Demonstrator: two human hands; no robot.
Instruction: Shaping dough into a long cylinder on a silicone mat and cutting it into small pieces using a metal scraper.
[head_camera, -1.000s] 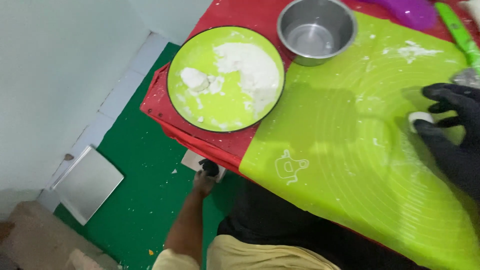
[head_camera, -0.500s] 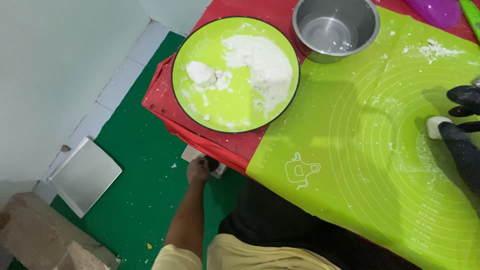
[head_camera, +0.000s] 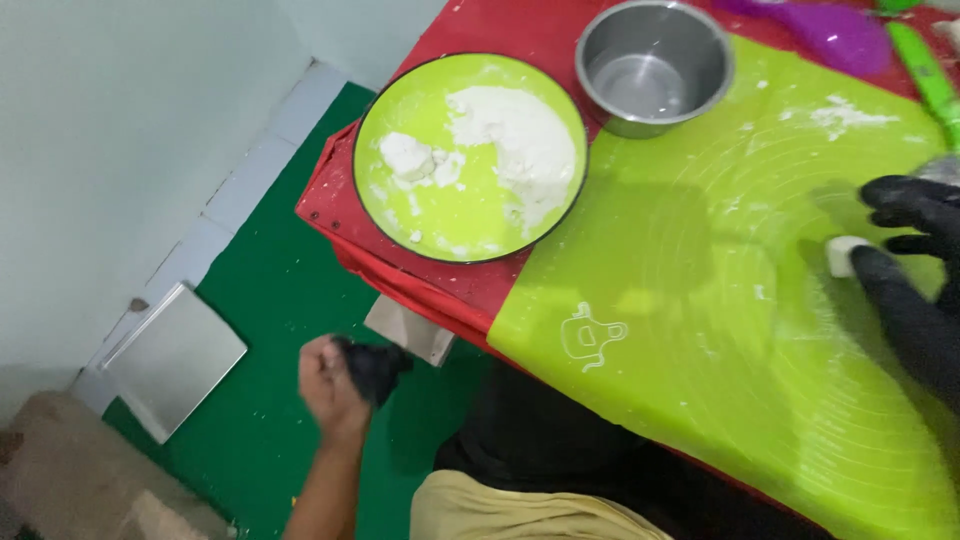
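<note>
Right hand (head_camera: 915, 270), black glove on, fingers pinching white dough lump (head_camera: 843, 255) against green mat (head_camera: 700, 330) on bench: mat gives non-stick work surface. Left hand (head_camera: 335, 380), bare, below bench edge, fingers clenched round crumpled black glove (head_camera: 375, 365). Flour plate (head_camera: 470, 160), steel bowl (head_camera: 652, 65) set within reach.

— Where is the left hand (head_camera: 335, 385)?

— Low, off the table's edge, bare, with the forearm running up from the bottom of the view. The fingers are curled into a fist around something small, dark and crumpled; it is blurred, so what it is cannot be told.

— And the right hand (head_camera: 905, 250)?

— At the right edge, in a black glove. The forearm comes in from the lower right, only partly in view. The fingers (head_camera: 900, 200) are bent and spread a little, and thumb and fingertips pinch a small white piece between them.

— Are the two hands close?

— No, well apart.
</note>
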